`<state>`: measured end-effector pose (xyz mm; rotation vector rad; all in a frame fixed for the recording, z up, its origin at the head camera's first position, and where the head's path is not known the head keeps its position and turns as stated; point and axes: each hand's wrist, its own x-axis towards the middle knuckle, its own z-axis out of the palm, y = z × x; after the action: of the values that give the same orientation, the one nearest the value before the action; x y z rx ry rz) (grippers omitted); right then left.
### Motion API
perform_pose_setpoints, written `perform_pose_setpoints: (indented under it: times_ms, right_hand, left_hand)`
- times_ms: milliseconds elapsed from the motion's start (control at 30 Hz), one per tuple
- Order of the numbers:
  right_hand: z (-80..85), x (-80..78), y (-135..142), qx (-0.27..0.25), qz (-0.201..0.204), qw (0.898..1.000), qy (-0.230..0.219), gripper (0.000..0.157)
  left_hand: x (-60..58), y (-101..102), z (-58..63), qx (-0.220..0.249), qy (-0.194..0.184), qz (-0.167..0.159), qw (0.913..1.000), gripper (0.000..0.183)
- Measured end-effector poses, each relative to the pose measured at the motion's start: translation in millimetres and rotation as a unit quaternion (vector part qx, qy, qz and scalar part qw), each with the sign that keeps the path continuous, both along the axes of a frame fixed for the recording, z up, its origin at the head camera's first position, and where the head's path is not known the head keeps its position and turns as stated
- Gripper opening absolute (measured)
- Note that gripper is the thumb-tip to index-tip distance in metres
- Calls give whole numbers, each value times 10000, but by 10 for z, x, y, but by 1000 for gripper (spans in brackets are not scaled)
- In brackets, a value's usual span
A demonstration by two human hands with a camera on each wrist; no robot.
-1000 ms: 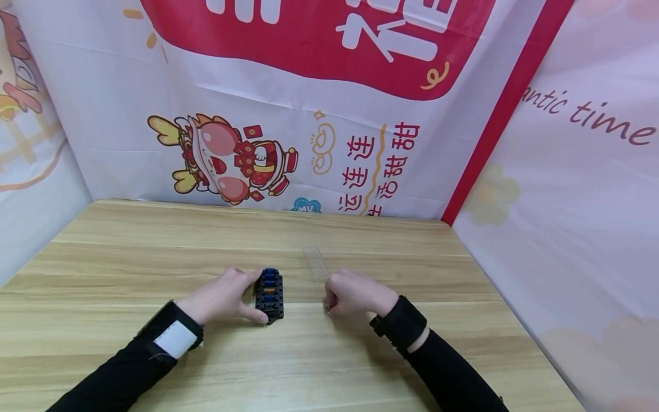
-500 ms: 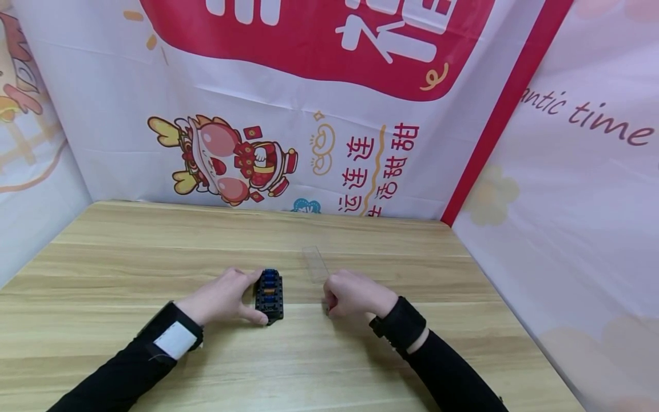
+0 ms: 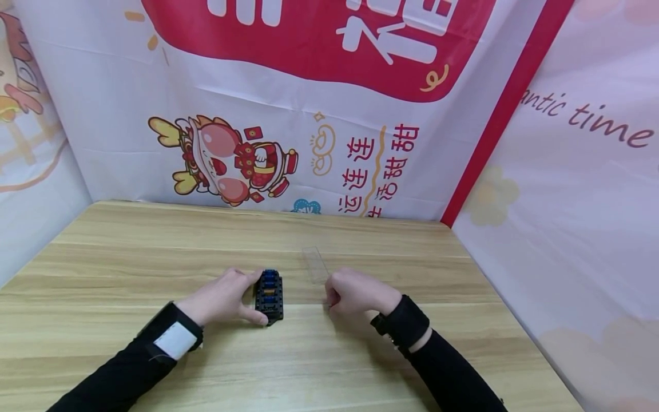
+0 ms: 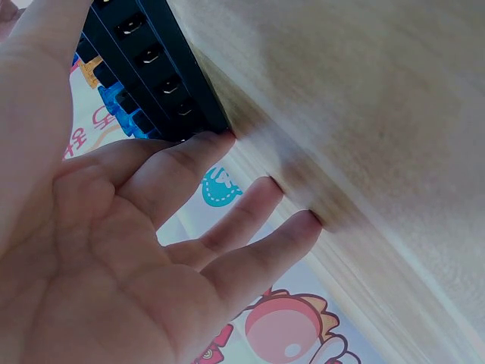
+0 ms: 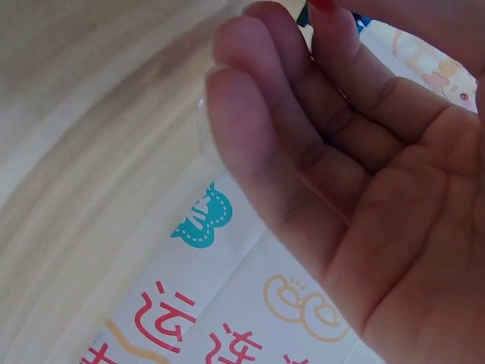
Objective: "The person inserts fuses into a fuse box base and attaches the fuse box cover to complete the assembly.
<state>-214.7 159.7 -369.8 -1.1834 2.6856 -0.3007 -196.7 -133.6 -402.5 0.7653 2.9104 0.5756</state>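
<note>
In the head view, a black fuse box [image 3: 269, 297] with a row of blue and orange blade fuses stands on the wooden table. My left hand [image 3: 226, 297] grips it from the left, thumb at the near end and index finger at the far end. Its other fingers touch the tabletop in the left wrist view, beside the box's slotted side [image 4: 151, 57]. Right of the box, my right hand [image 3: 357, 293] is closed at the fingertips. A small red piece [image 5: 322, 4] shows between its thumb and index finger in the right wrist view, mostly hidden.
A clear plastic cover [image 3: 315, 263] lies flat just beyond the right hand. The wooden table [image 3: 154, 240] ends at a printed cloth backdrop [image 3: 118, 131] behind and to both sides.
Almost nothing differs. The right hand has tilted slightly at the wrist; the left hand and the fuse box stay in place.
</note>
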Motion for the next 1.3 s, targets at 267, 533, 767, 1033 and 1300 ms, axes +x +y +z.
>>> perform_pose_setpoints:
  times_ms: [267,533,767,1033,1300]
  right_hand:
    - [17,-34,14,-265,2,9987,433,16]
    - [23,-37,-1,-431,79,9980,460,14]
    - [3,-52,4,-559,68,9976,406,13]
    - [-14,-45,-26,-733,70,9961,484,17]
    - [-56,-34,-80,-1106,283,9916,613,12]
  left_hand:
    - [14,0,6,13,-38,9,10000,106]
    - [9,-2,0,27,-11,19,10000,107]
    - [-4,-2,-14,21,34,0,10000,107]
    - [2,0,-9,4,-21,32,10000,107]
    - [2,0,-8,5,21,14,10000,107]
